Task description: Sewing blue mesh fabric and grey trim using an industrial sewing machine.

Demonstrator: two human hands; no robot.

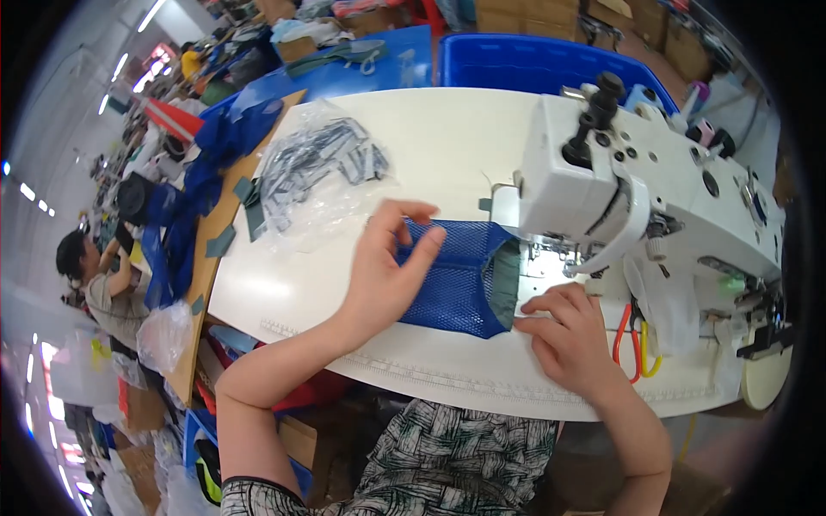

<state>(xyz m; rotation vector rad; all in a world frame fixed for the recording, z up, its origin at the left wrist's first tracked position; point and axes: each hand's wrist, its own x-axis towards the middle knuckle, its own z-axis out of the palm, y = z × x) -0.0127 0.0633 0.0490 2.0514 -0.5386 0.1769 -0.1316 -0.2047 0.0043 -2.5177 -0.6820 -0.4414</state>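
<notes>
Patterned clothing (456,464) in black and pale tones fills the lower edge, nearest the camera. Beyond it spreads the white worktop (258,284), a ruler scale running along its near edge. A white machine (662,163) for sewing stands on the right, and a blue bin (551,64) sits behind the far edge. Toward the left, a clear bag (297,236) holds many grey-and-white labels (344,155). Between bag and machine, the blue mesh (456,292) lies on the worktop, its green edging (508,279) next to the metal plate. At the mesh's left part, the left grip (387,262) has thumb and fingers parted, nothing between them. Fingers bent, the right grip (572,340) is at the mesh's near right corner; whether it pinches the cloth, I cannot tell. Just right of it lie red and yellow handles (637,351). Small green scraps (221,242) lie left of the bag.
</notes>
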